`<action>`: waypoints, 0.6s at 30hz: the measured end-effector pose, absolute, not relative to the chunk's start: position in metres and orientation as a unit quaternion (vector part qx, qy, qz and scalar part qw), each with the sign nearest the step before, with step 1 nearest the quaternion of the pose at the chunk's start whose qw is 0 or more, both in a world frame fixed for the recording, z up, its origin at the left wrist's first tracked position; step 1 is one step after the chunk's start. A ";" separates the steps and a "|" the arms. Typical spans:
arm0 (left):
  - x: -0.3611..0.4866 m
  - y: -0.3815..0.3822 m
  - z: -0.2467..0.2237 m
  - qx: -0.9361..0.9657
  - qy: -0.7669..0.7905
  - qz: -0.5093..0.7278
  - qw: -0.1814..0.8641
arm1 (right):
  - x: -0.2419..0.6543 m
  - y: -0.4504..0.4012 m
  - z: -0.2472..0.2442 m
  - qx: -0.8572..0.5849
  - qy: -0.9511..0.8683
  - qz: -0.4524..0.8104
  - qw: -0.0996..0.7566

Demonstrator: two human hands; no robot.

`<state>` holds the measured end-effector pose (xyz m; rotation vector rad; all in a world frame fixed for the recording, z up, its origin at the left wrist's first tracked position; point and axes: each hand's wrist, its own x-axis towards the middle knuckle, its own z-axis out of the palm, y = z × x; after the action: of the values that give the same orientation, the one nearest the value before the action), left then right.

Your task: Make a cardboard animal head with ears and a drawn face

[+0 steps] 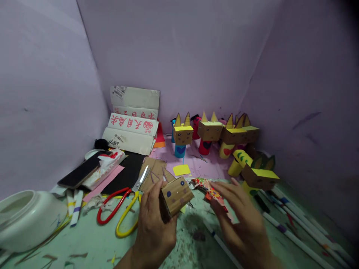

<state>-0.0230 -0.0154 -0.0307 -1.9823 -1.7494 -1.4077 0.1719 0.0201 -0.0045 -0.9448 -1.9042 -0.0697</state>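
Drawn-on box in hand, patterned item at the other

From the head view, the left hand (155, 220) has its fingers clamped on a small cardboard box (177, 198) with drawn eyes, above the middle of the surface (92, 243). The right hand's (242, 220) fingers are spread about a flower-patterned item (210, 190); whether they grip it, I cannot tell. Open scissors (134, 189) lie left of the box. Box-headed figures (211, 132) line the far edge toward its right corner; a white pot (42, 220) sits by the left edge, marker pens (294, 237) along the right.
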 end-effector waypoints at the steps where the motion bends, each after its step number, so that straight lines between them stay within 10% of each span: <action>1: -0.022 -0.015 -0.031 -0.661 -0.582 -0.468 0.074 | 0.165 0.017 -0.006 -0.352 -0.798 -0.024 0.488; 18: -0.018 -0.018 -0.029 -0.683 -0.562 -0.457 0.096 | 0.141 0.011 -0.015 -0.305 -0.864 -0.061 0.396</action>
<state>-0.0176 -0.0182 -0.0288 -2.0232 -1.6643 -1.3550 0.1410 0.0109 -0.0155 -0.7738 -2.1891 -0.1535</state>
